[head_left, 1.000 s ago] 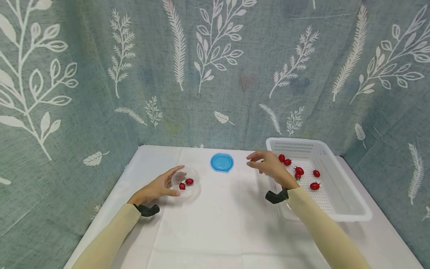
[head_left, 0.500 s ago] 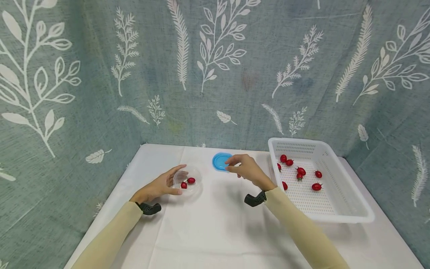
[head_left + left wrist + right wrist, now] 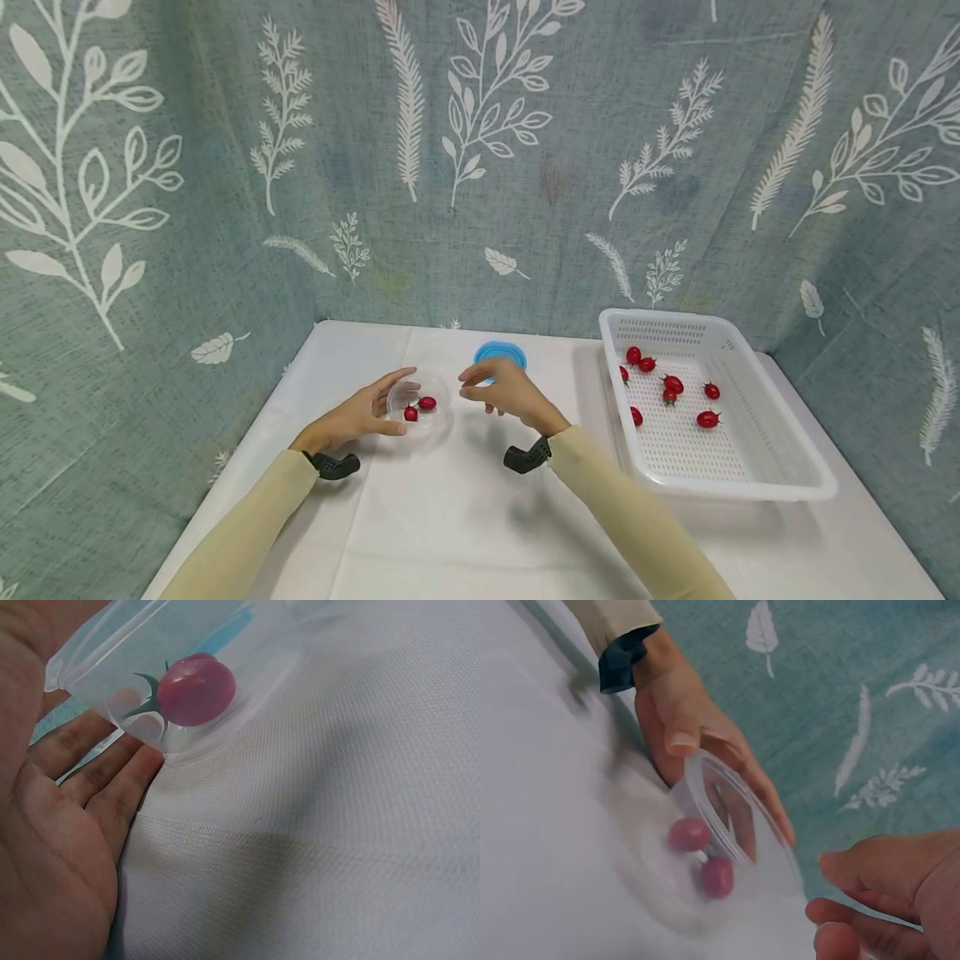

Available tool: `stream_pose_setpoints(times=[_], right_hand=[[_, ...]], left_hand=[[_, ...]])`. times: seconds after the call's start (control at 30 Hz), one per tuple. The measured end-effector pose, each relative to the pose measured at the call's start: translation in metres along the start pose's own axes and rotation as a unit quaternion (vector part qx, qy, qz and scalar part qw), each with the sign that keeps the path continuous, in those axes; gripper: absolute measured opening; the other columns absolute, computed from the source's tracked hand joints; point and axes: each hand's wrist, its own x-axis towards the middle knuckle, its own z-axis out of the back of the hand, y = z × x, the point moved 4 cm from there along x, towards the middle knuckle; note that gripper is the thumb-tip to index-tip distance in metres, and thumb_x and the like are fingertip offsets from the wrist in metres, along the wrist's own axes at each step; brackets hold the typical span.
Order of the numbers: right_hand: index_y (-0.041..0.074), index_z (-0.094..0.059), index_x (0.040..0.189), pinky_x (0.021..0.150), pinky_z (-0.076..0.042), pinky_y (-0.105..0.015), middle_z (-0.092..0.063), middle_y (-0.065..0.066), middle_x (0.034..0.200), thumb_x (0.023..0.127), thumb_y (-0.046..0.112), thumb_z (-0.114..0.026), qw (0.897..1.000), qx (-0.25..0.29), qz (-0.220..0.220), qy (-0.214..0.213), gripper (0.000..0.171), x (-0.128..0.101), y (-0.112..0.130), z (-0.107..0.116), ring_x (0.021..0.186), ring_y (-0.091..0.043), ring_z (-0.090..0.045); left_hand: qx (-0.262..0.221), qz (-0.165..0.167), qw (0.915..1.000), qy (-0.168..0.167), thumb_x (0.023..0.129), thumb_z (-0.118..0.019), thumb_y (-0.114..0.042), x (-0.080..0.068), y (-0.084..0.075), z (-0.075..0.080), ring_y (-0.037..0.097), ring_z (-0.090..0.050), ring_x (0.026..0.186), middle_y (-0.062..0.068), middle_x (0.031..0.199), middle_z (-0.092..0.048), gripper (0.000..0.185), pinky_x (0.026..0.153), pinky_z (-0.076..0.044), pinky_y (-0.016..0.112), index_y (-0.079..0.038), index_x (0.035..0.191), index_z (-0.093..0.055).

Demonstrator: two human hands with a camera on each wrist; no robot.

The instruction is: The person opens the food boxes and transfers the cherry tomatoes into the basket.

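The left hand [image 3: 352, 419] is resting on the white tablecloth [image 3: 465, 517] near the left edge of the table, with its thumb and fingers curving round the left side of a clear plastic container [image 3: 417, 403]. The left wrist view is showing the fingers [image 3: 112, 769] lying nearly straight against the container wall [image 3: 180, 675]; the grip is a loose cradle, not a clamp.

The container is standing upright on the cloth and is holding two cherry tomatoes [image 3: 419, 407], lying side by side on its floor. The right wrist view is showing both tomatoes [image 3: 703, 855] through the clear wall, with the left thumb sitting at the rim.

The right hand [image 3: 504, 393] is hovering just to the right of the container, apart from it, fingers curled inward toward the thumb. Whether anything is being pinched between the fingertips cannot be told; in the right wrist view only the curled fingertips [image 3: 855, 900] are showing, close to the container rim.

A blue lid [image 3: 500, 353] is lying flat toward the far edge of the table, partly hidden behind the right hand.

A white perforated basket [image 3: 750, 467] is occupying the right side of the table, well apart from the container. Seven cherry tomatoes [image 3: 673, 384] are lying scattered on its floor, mostly in the far half.
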Motion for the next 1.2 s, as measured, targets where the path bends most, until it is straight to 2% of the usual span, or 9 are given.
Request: stream_pose_setpoints(times=[0.13, 0.23, 0.47, 0.63, 0.77, 1.03, 1.2], right_hand=[[0.019, -0.076, 0.116, 0.054, -0.052, -0.046, -0.073, 0.005, 0.111, 0.095, 0.024, -0.077, 1.000, 0.010, 0.000, 0.010, 0.022, 0.006, 0.000, -0.018, 0.078, -0.055, -0.064], [0.021, -0.076, 0.114, 0.054, -0.053, -0.045, -0.073, 0.006, 0.111, 0.095, 0.024, -0.077, 1.000, 0.014, 0.000, 0.016, 0.019, 0.010, -0.002, -0.030, 0.075, -0.052, -0.064], [0.011, -0.074, 0.123, 0.049, -0.047, -0.038, -0.073, 0.002, 0.117, 0.095, 0.023, -0.077, 0.999, 0.023, 0.009, 0.046, 0.031, 0.015, -0.002, -0.052, 0.071, -0.049, -0.063], [0.012, -0.073, 0.124, 0.047, -0.048, -0.036, -0.072, 0.004, 0.115, 0.097, 0.025, -0.073, 0.998, -0.012, 0.011, 0.053, 0.030, 0.018, 0.001, -0.062, 0.067, -0.042, -0.066], [0.011, -0.072, 0.124, 0.047, -0.048, -0.031, -0.071, 0.005, 0.111, 0.098, 0.025, -0.072, 0.997, -0.044, 0.008, 0.056, 0.030, 0.021, 0.004, -0.071, 0.062, -0.035, -0.067], [0.008, -0.071, 0.130, 0.064, -0.054, -0.028, -0.073, 0.000, 0.116, 0.101, 0.032, -0.067, 0.994, -0.078, 0.001, 0.071, 0.039, 0.025, 0.006, -0.083, 0.058, -0.033, -0.067], [0.009, -0.072, 0.130, 0.067, -0.053, -0.028, -0.073, -0.002, 0.119, 0.102, 0.034, -0.065, 0.995, -0.064, -0.007, 0.075, 0.037, 0.027, 0.004, -0.087, 0.054, -0.029, -0.063]], left_hand=[[0.005, 0.004, 1.0000, -0.001, 0.087, -0.085, -0.017, 0.000, 0.001, -0.001, 0.028, -0.003, 0.158, 0.003, 0.165, -0.030, 0.103, 0.124, -0.014, 0.056, -0.031, 0.166, -0.020], [0.009, 0.005, 0.9999, -0.001, 0.088, -0.085, -0.016, -0.001, 0.002, -0.001, 0.027, -0.004, 0.158, 0.002, 0.164, -0.032, 0.102, 0.124, -0.014, 0.057, -0.032, 0.165, -0.021], [0.004, 0.004, 1.0000, 0.007, 0.088, -0.084, -0.015, -0.002, 0.003, -0.001, 0.029, 0.000, 0.158, 0.003, 0.170, -0.017, 0.103, 0.124, -0.015, 0.057, -0.031, 0.166, -0.018], [0.005, 0.008, 0.9999, 0.005, 0.088, -0.085, -0.017, -0.002, 0.003, 0.000, 0.027, 0.001, 0.158, -0.002, 0.171, -0.008, 0.101, 0.124, -0.016, 0.056, -0.038, 0.164, -0.021], [0.005, 0.009, 0.9999, 0.004, 0.087, -0.086, -0.018, -0.001, 0.003, 0.001, 0.024, -0.002, 0.158, -0.005, 0.171, -0.011, 0.101, 0.125, -0.017, 0.054, -0.041, 0.163, -0.023], [0.004, 0.000, 1.0000, 0.006, 0.089, -0.084, -0.014, -0.002, 0.003, 0.000, 0.026, -0.009, 0.157, -0.004, 0.170, -0.012, 0.101, 0.124, -0.018, 0.055, -0.036, 0.165, -0.021], [0.007, -0.002, 0.9999, 0.007, 0.088, -0.084, -0.014, -0.002, 0.002, 0.001, 0.026, -0.008, 0.157, -0.004, 0.170, -0.015, 0.102, 0.124, -0.017, 0.056, -0.035, 0.165, -0.021]])
